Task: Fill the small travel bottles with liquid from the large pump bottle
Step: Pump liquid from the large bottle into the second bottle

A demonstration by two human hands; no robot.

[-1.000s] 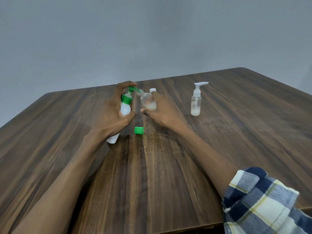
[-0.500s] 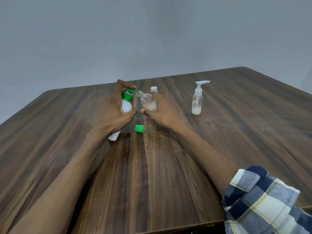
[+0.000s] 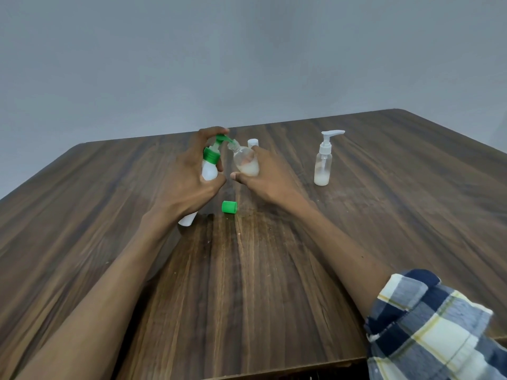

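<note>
My left hand grips the large white pump bottle, which has a green collar and pump head; a finger rests on top of the pump. The bottle leans right and its base touches the table. My right hand holds a small clear travel bottle, tilted with its open neck against the green nozzle. White liquid fills its lower part. A green cap lies on the table below my hands.
A second small clear bottle with a white pump top stands to the right, with a little white liquid in it. A white cap peeks out behind my right hand. The wooden table has a grey wall behind it.
The pump head went down half a second ago and stands higher again now. Both hands and both bottles stay in almost the same place.
</note>
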